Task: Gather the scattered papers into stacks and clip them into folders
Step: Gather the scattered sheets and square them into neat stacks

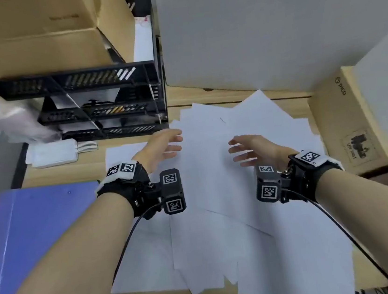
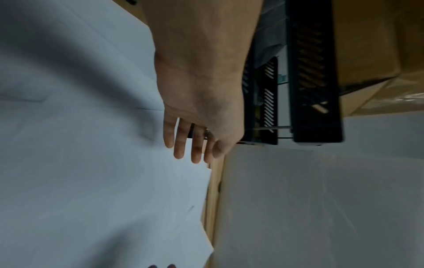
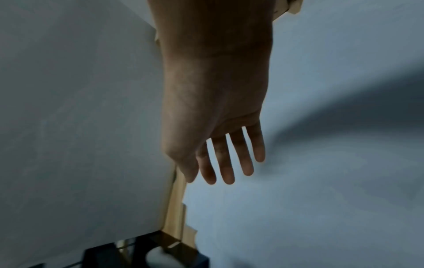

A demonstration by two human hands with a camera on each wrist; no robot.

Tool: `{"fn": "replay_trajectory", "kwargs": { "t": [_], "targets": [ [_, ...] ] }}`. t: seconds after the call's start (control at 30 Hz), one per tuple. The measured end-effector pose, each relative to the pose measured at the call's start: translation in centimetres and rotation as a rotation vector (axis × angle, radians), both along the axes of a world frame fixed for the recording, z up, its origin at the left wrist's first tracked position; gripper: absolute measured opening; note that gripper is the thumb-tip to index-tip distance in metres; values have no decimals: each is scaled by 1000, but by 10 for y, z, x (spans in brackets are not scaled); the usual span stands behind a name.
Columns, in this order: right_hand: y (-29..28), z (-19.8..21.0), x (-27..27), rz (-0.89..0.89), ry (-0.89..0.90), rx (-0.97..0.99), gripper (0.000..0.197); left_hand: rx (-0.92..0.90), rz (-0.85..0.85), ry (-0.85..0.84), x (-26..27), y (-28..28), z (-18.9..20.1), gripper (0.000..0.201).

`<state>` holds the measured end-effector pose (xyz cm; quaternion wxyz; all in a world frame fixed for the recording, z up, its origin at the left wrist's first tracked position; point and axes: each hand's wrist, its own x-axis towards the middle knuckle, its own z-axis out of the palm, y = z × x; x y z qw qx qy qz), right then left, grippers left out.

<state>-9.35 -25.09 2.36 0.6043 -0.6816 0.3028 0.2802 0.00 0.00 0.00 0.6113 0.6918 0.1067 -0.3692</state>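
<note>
- Gathering step: loose papers (image 1: 218, 192) lie fanned across table (image 1: 80, 165); blue folder (image 1: 32, 235) sits left.
- Left hand (image 1: 161, 146), right hand (image 1: 252, 149) hover, grip spread, holding nothing.
- Next: sweep sheets inward.

From where you sit, the scattered papers (image 1: 218, 192) cover the desk (image 1: 73, 167) ahead of you, low and flat, so a hand can pass over them anywhere. At 11 o'clock the black tray rack (image 1: 99, 104) stands just beside the sheets' far-left edge, and the white panel (image 1: 271, 27) walls off 12 o'clock. A cardboard box (image 1: 346, 123) blocks 2 o'clock, and the blue folder (image 1: 32, 235) lies flat at 9 o'clock.
</note>
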Motion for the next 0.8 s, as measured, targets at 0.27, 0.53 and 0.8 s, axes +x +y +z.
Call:
{"fn": "replay_trajectory", "kwargs": {
  "t": [0.27,0.53,0.8],
  "targets": [
    [-17,-49,-17,134,81,-120,18,172,33,69,-14,14,-53,20],
    [-80,-78,-39,27,57,-373,48,257,67,96,-19,20,-68,15],
    [-56,-99,-31,260,95,-677,102,284,-85,27,-32,-11,-69,44]
  ]
}}
